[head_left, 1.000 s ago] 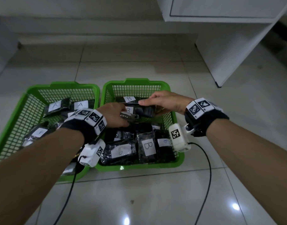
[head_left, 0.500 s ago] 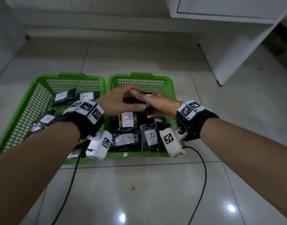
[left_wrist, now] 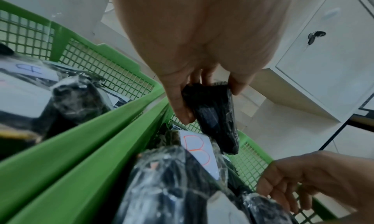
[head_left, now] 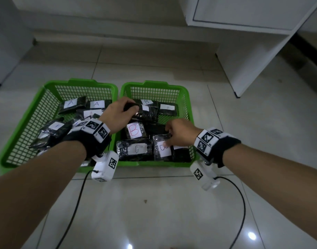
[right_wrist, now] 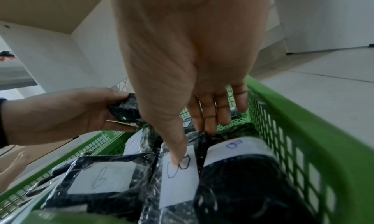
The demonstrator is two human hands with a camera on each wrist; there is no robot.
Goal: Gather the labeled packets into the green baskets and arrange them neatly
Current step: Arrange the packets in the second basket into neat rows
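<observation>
Two hands: the left hand (head_left: 116, 114) clamps a sideways black packet (head_left: 147, 112) over the back of the basket (head_left: 145, 83), the right hand (head_left: 181, 133) lays straight fingers on a front packet (head_left: 162, 149).

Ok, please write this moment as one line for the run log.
left hand: grips black packet over right basket | right hand: touches front B packet

a bright green grid-mesh plastic basket (head_left: 78, 83) seen at centre left, a second green mesh basket (head_left: 183, 90) matched beside it, black glossy film-wrapped packets (head_left: 123, 150) faced with white labels, one white paper label (head_left: 134, 131) lettered in red, black wristbands (head_left: 89, 141) topped with black-and-white square codes, pale grey glossy floor tiles (head_left: 154, 203)
</observation>
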